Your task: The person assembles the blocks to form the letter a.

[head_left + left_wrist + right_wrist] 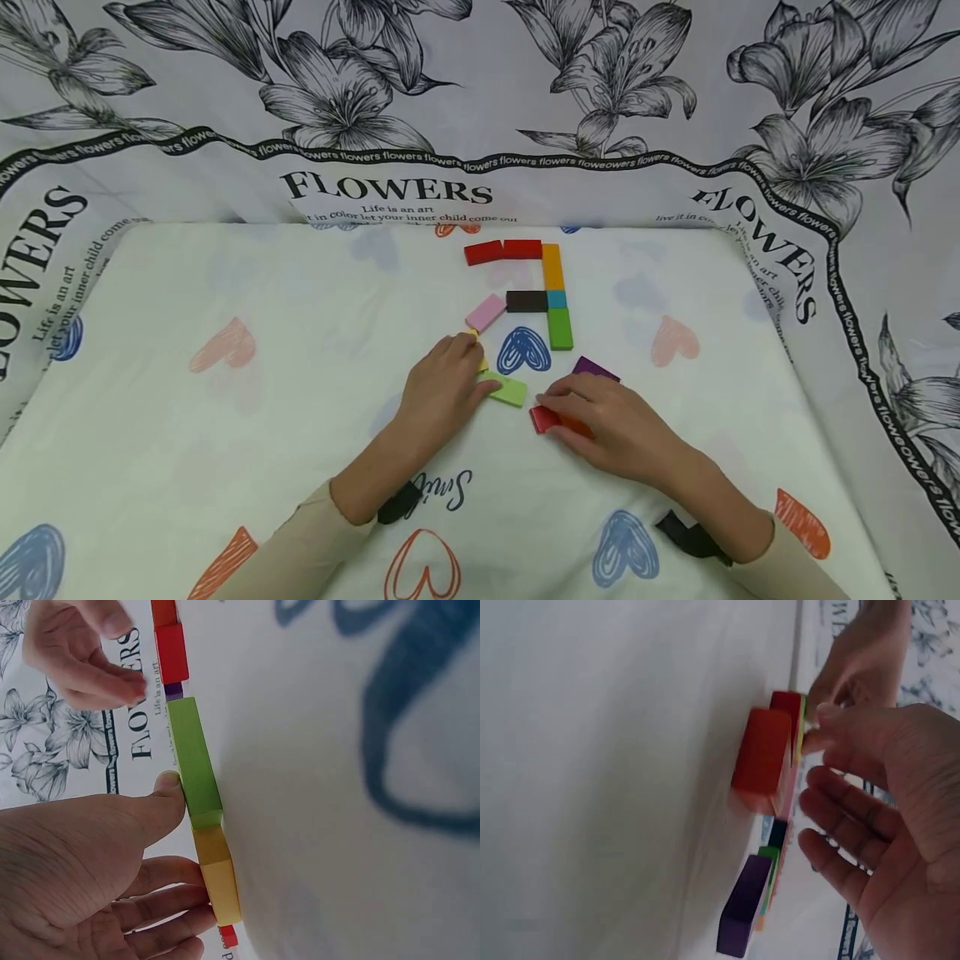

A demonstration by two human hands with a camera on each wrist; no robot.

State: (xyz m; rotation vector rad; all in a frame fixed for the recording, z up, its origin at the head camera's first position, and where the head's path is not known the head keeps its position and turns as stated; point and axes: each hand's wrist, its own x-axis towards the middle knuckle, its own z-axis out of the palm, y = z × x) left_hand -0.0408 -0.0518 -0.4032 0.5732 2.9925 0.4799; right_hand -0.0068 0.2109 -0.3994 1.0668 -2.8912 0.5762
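Note:
In the head view my left hand is at a lime green block and a yellow block, which it partly covers. Its thumb touches the lime block's side in the left wrist view, while its loosely extended fingers lie against the yellow block. My right hand hovers over a red block and an orange block set end to end. In the right wrist view its fingers are spread and relaxed beside the orange block, gripping nothing. A purple block lies just beyond that hand.
Further back, blocks form a bent line: pink, black, blue, green, amber and two red blocks. They lie on a white cloth printed with hearts, bordered by a flower-print cloth.

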